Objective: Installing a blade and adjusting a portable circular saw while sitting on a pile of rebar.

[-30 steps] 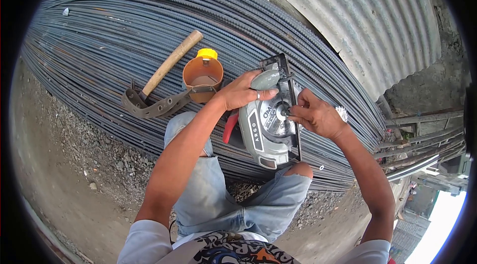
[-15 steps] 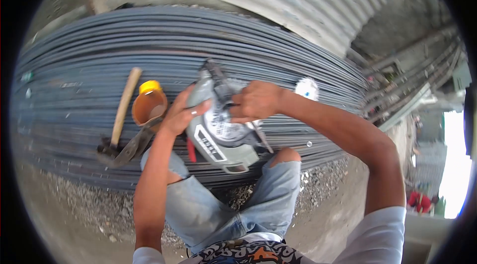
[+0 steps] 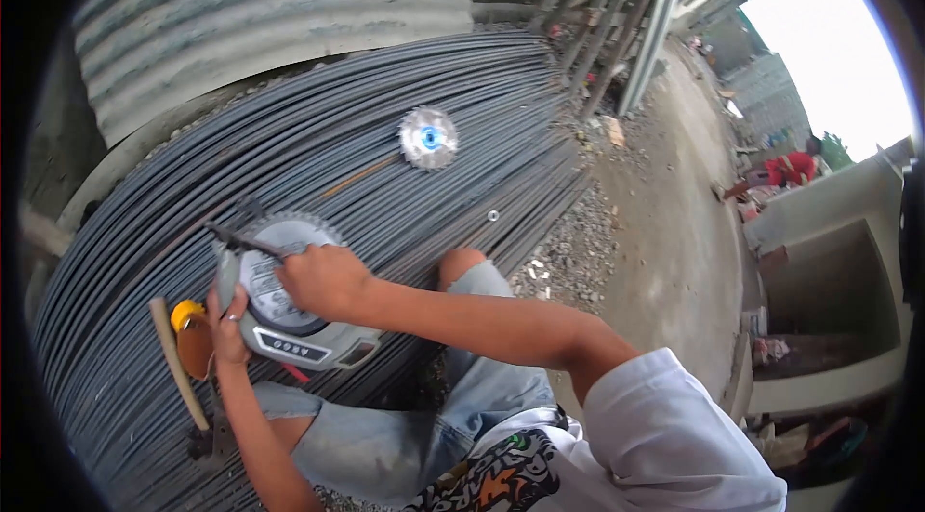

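Note:
A grey circular saw (image 3: 270, 342) rests tilted near my knees over a bundle of long steel bars (image 3: 318, 117), its toothed saw blade (image 3: 262, 283) facing up. My left hand (image 3: 229, 331) wraps round the left side of the saw's housing. Over the middle of the blade, my right hand (image 3: 326, 283) is closed, its fingertips hidden. A dark bar (image 3: 249, 240) runs from the saw's far edge up to those fingers; I cannot tell whether they grip it. Farther off, a loose saw blade (image 3: 430, 138) with a blue centre lies flat on the bars.
A small metal ring (image 3: 493, 215) lies on the bars to the right. Left of the saw are a wooden-handled hammer (image 3: 177, 358) and an orange-brown container (image 3: 196, 348) with a yellow top. Corrugated sheet (image 3: 279, 1) stands behind. A person in red (image 3: 792, 168) is far right.
The view has swung to the right, so the saw and hands now appear farther left. Both hands remain at the saw, the right one still closed over the blade's middle.

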Motion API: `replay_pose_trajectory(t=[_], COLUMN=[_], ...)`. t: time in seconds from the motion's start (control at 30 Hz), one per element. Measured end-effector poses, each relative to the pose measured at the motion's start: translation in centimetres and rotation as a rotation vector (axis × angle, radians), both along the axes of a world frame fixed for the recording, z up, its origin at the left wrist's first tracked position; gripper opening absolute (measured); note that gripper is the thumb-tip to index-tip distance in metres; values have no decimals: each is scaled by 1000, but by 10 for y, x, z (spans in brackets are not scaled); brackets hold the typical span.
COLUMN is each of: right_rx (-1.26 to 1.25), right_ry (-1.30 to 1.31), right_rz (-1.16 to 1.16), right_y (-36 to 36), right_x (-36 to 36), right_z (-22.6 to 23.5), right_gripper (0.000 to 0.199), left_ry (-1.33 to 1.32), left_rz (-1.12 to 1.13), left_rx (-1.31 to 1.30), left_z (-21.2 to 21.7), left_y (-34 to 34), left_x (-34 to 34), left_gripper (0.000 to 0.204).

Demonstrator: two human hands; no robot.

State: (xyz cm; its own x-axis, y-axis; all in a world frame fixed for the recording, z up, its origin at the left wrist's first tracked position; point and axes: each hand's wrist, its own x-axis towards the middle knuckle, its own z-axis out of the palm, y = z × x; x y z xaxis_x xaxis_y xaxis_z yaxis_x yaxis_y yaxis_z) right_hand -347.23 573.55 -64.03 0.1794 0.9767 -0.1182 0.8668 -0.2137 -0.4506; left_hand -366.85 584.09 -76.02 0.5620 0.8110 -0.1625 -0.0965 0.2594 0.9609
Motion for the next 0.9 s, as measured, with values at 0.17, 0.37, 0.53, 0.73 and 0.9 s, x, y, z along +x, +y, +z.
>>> replay_pose_trajectory(t=[0.17,0.37,0.53,0.73,0.9], right_rx=[172,-193,-143,-32,65], right_ry=[143,107,-233,-391,-327], right_rz=[-81,574,829,981,928], right_y=[-32,-35,-20,-14,-18], right_x=[9,44,50,46,61], right_z=[21,57,62,47,41], right_gripper=[33,66,61,63,66], left_ry=[-112,-79,-114,-75,-98], left_rz=[-45,-49,-94,-62,-69], left_rx=[-137,-26,-52,-8,-19], left_z=[45,43,38,39,40], left_y=[-15,-8,-7,-9,-9], left_x=[41,19,26,22,17], left_gripper=[44,54,54,56,59])
